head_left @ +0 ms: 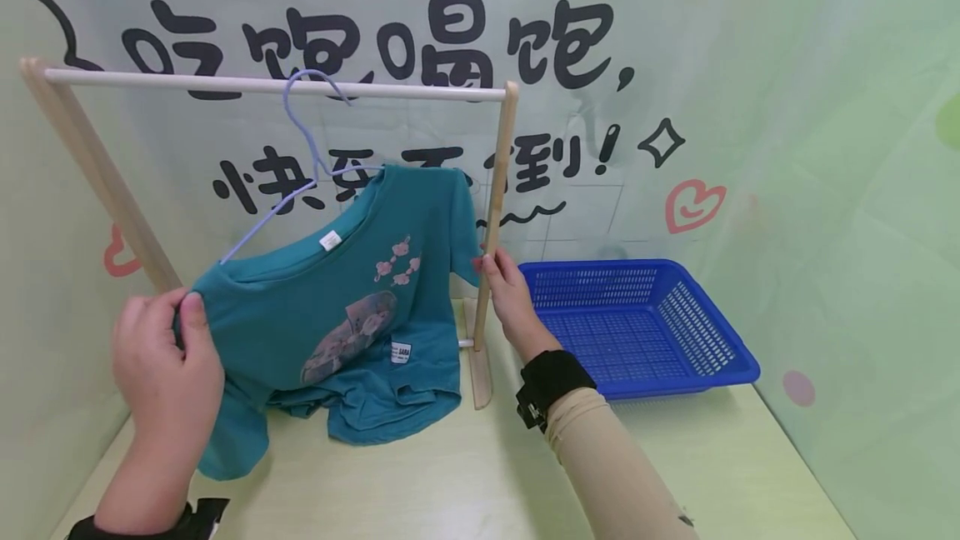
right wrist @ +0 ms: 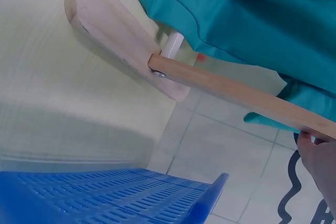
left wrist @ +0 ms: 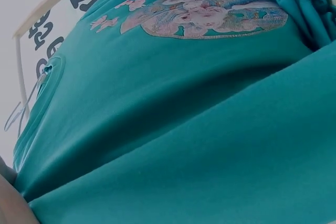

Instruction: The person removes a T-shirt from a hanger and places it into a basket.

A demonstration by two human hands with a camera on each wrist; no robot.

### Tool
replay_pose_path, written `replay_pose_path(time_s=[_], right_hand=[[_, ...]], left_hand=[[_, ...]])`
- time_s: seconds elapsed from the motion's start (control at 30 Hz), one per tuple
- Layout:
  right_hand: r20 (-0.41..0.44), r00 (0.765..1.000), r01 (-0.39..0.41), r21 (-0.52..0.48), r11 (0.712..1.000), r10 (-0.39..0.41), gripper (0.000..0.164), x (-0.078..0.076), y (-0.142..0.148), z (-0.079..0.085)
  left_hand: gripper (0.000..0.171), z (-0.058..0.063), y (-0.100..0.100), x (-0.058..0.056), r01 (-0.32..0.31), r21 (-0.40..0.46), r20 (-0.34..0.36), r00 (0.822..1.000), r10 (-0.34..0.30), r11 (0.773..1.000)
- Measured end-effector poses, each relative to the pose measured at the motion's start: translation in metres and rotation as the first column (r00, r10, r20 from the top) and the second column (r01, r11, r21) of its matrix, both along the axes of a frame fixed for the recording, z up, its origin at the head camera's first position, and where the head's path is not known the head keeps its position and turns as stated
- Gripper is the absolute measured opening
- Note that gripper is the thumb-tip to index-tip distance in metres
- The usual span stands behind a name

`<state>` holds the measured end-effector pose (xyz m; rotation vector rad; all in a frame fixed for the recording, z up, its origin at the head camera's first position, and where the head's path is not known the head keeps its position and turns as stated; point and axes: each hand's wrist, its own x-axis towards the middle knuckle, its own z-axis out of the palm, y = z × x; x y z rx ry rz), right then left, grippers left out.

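Note:
A teal T-shirt (head_left: pixel 300 315) with a printed picture hangs from a light purple hanger (head_left: pixel 303 119), hooked over the white bar of a small wooden clothes rack (head_left: pixel 498 165). My left hand (head_left: pixel 172 357) pinches the shirt at its left shoulder, near the hanger's end, which the cloth hides. That shoulder is lower and nearer than the other. In the left wrist view the shirt front (left wrist: pixel 157 93) fills most of the frame. With thumb and fingers, my right hand (head_left: pixel 513 294) holds the rack's right upright, also seen as a wooden post (right wrist: pixel 236 90) in the right wrist view.
A blue plastic basket (head_left: pixel 720 315) stands right of the rack on the pale table (head_left: pixel 420 490). Behind is a light green printed backdrop (head_left: pixel 810 148) with black lettering. The rack's right foot (head_left: pixel 480 382) rests on the table.

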<state>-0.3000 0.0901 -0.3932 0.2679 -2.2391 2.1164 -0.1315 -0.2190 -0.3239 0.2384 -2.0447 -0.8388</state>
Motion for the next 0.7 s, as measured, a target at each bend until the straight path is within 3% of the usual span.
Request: replay_pose_path(time_s=[0.33, 0.47, 0.7], right_hand=[[0.013, 1.0, 0.012, 0.012, 1.0, -0.012, 0.041, 0.002, 0.0, 0.001], [0.061, 0.998, 0.01, 0.018, 1.0, -0.011, 0.046, 0.007, -0.001, 0.003], [0.124, 0.988, 0.088, 0.001, 0.996, -0.088, 0.057, 0.02, 0.003, 0.011]], left_hand=[[0.033, -0.012, -0.003, 0.008, 0.02, -0.007, 0.019, 1.0, -0.02, 1.0], [0.032, -0.018, -0.004, 0.01, 0.027, -0.015, 0.021, 0.999, -0.026, 1.0], [0.031, -0.027, -0.004, 0.014, 0.028, -0.025, 0.056, 0.998, -0.027, 0.999]])
